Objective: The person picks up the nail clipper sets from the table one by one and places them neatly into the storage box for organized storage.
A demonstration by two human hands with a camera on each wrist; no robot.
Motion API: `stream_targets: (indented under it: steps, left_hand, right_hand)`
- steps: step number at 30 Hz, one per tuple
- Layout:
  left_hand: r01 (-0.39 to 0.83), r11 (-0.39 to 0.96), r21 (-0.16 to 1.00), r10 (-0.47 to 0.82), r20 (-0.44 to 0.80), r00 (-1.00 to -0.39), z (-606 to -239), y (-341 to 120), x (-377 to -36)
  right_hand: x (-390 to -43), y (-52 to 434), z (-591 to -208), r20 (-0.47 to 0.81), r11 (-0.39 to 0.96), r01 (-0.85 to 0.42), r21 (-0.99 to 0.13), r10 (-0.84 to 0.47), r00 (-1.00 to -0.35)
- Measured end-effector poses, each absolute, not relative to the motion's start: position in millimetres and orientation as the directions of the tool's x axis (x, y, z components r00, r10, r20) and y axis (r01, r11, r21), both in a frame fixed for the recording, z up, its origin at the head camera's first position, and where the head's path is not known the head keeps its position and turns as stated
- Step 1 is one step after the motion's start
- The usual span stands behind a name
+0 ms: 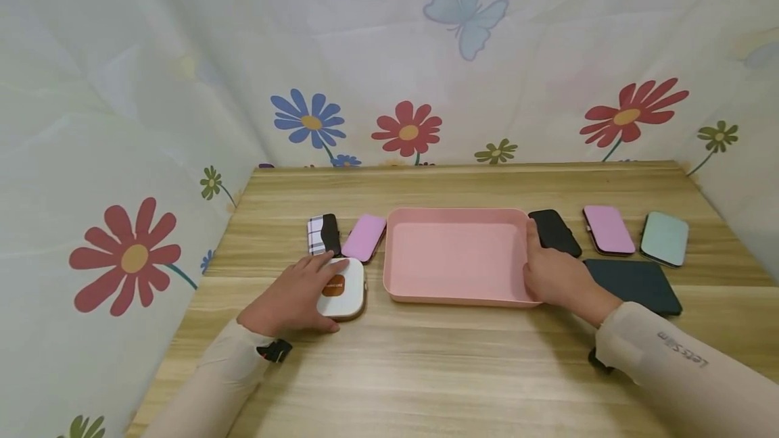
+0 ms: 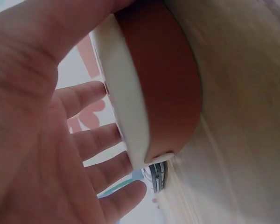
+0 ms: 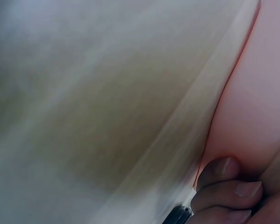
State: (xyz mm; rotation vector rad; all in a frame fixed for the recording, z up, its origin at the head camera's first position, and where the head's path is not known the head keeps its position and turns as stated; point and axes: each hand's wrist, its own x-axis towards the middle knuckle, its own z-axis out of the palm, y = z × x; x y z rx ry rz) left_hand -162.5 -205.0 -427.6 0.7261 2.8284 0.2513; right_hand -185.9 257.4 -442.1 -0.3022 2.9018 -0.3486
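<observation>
A pink rectangular tray [image 1: 456, 259] lies on the table between the two hands. My right hand [image 1: 556, 276] grips its right wall; in the right wrist view, curled fingers [image 3: 228, 189] press against the tray's outer side. My left hand [image 1: 292, 296] spreads over a white, rounded-square case [image 1: 349, 303] with a brown label on its lid. From the left wrist, nearly straight fingers [image 2: 98, 142] reach the white lid, with the thumb along another edge. The lower half of this case [image 2: 165, 84] is brown, with a small clasp, and it lies on the table.
Left of the tray lie a plaid-and-black case [image 1: 322, 234] and a lilac case [image 1: 365, 238]. On the right are a black case [image 1: 555, 232], a pink case [image 1: 608, 228], a mint case [image 1: 665, 238] and a larger dark green case [image 1: 635, 286]. Flowered curtain [image 1: 365, 53] surrounds the table.
</observation>
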Motion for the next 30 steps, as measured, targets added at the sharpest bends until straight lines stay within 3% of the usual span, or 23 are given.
stream_targets:
  steps: [13, 21, 30]
  left_hand:
    - [0.485, 0.856, 0.181, 0.506, -0.098, -0.857, -430, -205, -167]
    - [0.511, 0.824, 0.245, 0.54, -0.068, -0.839, -426, -204, -167]
    - [0.558, 0.8, 0.222, 0.564, 0.038, -0.825, -415, -200, -174]
  right_hand:
    - [-188, 256, -442, -0.228, 0.955, -0.143, -0.26, -0.205, -0.952]
    - [-189, 256, -444, -0.214, 0.952, -0.166, -0.258, -0.224, -0.951]
    - [-188, 256, -440, -0.209, 0.956, -0.174, -0.235, -0.225, -0.952]
